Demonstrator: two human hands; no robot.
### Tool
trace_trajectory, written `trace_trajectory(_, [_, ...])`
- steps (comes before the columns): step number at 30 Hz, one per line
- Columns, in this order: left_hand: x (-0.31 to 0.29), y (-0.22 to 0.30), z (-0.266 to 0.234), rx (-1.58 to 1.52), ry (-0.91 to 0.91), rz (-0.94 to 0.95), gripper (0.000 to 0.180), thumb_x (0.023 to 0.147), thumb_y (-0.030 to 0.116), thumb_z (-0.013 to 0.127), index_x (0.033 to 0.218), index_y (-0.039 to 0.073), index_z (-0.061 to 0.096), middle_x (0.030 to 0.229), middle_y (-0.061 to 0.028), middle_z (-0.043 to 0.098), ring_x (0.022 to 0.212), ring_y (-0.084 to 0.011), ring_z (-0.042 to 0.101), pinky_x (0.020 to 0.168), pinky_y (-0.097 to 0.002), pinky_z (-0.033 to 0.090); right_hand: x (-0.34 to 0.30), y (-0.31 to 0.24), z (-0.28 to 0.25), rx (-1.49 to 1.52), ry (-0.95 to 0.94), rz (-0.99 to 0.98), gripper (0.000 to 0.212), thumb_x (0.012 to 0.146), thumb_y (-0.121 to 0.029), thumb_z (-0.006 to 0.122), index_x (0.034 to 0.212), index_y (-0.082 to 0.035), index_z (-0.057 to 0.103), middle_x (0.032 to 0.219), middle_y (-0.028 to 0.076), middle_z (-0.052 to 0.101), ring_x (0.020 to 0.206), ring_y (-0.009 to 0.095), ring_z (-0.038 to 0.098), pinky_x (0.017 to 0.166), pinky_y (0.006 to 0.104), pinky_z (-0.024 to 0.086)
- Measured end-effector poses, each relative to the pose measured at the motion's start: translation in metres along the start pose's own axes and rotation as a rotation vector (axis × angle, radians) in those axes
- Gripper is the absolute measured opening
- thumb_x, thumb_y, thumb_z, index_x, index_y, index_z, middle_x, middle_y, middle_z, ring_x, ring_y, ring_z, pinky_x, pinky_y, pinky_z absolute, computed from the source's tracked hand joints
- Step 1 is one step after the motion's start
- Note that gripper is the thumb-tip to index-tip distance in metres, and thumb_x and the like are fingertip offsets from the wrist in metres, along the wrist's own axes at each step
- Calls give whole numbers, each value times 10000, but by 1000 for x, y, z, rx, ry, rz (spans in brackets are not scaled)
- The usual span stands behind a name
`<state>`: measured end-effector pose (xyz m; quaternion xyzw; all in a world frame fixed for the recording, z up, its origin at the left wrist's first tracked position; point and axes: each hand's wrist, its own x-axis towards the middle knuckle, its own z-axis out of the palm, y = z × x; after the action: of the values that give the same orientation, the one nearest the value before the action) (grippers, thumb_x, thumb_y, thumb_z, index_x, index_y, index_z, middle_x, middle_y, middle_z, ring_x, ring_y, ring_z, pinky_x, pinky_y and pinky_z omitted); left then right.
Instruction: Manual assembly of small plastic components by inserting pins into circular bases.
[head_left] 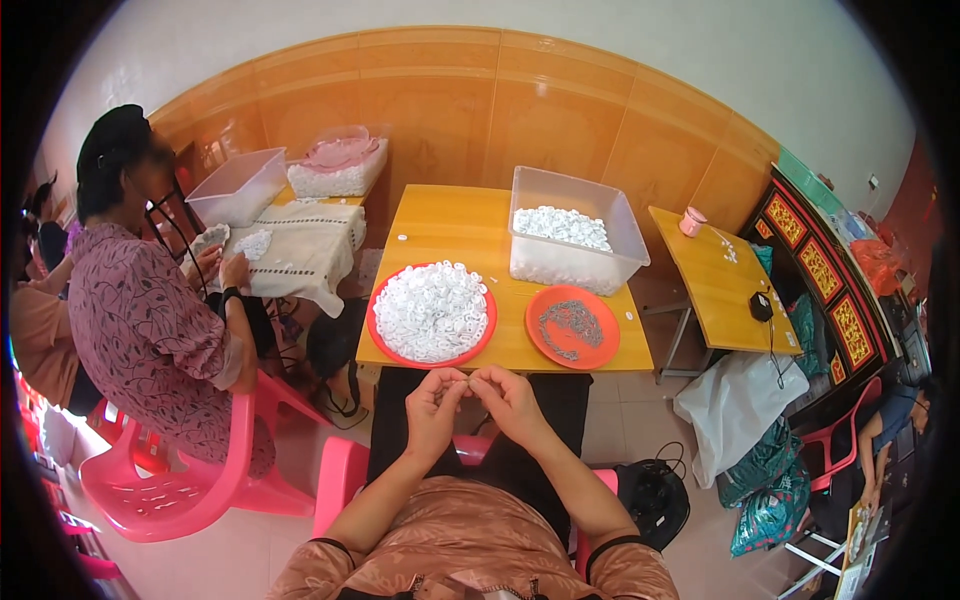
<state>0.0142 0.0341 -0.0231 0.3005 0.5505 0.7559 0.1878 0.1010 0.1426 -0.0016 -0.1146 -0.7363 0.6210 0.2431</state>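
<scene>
Just off the table's front edge, over my lap, my left hand (437,405) and my right hand (506,400) meet at the fingertips. Both are closed in a pinch on something too small to make out. Beyond my left hand, a red round tray (491,325) holds a heap of small white plastic pieces (430,312), some ring-shaped. An orange-red plate (545,345) lies to its right, nearer my right hand, with a scatter of small grey metal pieces (572,328) on it. Neither hand touches the tray or the plate.
A clear plastic bin (580,268) of white pieces stands at the table's (440,225) back right. On the left, another person (160,320) works at a cloth-covered table (310,240). A second yellow table (710,270) and a white sack (735,405) are right. Pink chairs (165,490) stand around.
</scene>
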Motion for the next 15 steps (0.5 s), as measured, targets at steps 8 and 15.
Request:
trace_trajectory(8, [-1, -3, -5, 86, -8, -37, 64, 876, 61, 575, 908, 6, 574, 766, -10, 629, 652, -25, 531, 556, -168, 406, 3, 13, -7, 336, -68, 222, 130, 892, -117, 573, 914, 4, 616, 801, 8, 627, 690, 52, 540, 628, 185, 422])
trace_trajectory(15, [4, -4, -12, -148, -99, -307, 92, 909, 124, 530, 864, 54, 567, 693, 14, 572, 539, -36, 446, 490, -171, 340, -4, 0, 5, -282, 136, -180, 119, 849, -92, 605, 905, 12, 592, 763, 85, 627, 689, 131, 607, 608, 257, 478])
